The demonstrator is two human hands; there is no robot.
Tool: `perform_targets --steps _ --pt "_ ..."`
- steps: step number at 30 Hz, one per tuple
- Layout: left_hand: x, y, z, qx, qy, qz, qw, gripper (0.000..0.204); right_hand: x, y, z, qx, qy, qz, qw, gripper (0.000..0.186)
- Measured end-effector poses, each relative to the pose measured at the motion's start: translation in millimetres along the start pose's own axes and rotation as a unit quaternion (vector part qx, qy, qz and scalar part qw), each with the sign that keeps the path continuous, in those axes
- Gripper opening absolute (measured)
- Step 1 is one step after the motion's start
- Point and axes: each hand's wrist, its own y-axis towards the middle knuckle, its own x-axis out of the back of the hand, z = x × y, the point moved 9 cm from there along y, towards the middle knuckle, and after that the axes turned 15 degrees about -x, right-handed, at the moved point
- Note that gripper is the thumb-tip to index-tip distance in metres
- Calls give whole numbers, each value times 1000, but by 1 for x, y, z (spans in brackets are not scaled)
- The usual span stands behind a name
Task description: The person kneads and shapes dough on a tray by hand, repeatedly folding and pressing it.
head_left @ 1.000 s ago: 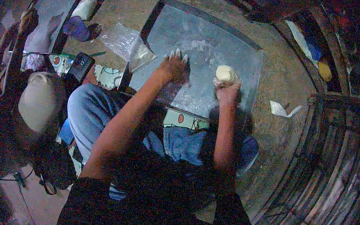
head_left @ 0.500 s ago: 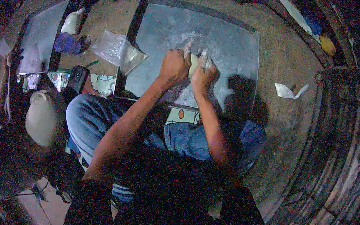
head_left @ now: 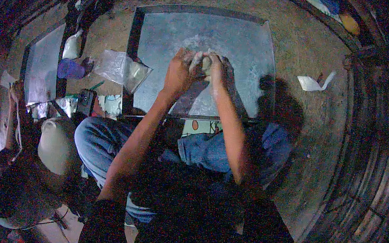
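Note:
My left hand (head_left: 180,72) and my right hand (head_left: 218,72) are closed together around a small pale lump of dough (head_left: 206,63). Whitish flour coats the fingers, and part of the lump is hidden by them. Both hands are over the middle of a grey, shallow-rimmed tray (head_left: 242,45) in front of my crossed legs. White flour is smeared across the tray's surface around the hands. A clear plastic bag of white powder (head_left: 137,76) rests over the tray's left rim.
Left of the tray are a purple container (head_left: 71,70), a white bag (head_left: 72,47) and a dark phone (head_left: 86,102). Farther left, a person's arm (head_left: 13,109) is near a second tray (head_left: 44,66). A white plastic scrap (head_left: 314,82) lies right, before slatted wood (head_left: 369,157).
My hands have drawn closer together, and the fingers now wrap round the dough lump, which was pinched between them before. The whole view has shifted slightly.

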Motion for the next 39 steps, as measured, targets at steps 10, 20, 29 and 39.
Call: perform_targets --steps 10,20,29,39 --pt "-17 8 -28 -49 -89 114 988 29 -8 -13 -23 -302 331 251 858 48" --pt "-48 -47 59 254 -447 -106 851 50 -14 -9 10 81 34 -1 996 42" --pt "-29 -56 80 351 -650 -347 578 61 -76 -53 12 143 158 173 961 61" --pt "24 -29 81 359 -569 -331 661 38 -37 -111 71 249 185 131 942 68"
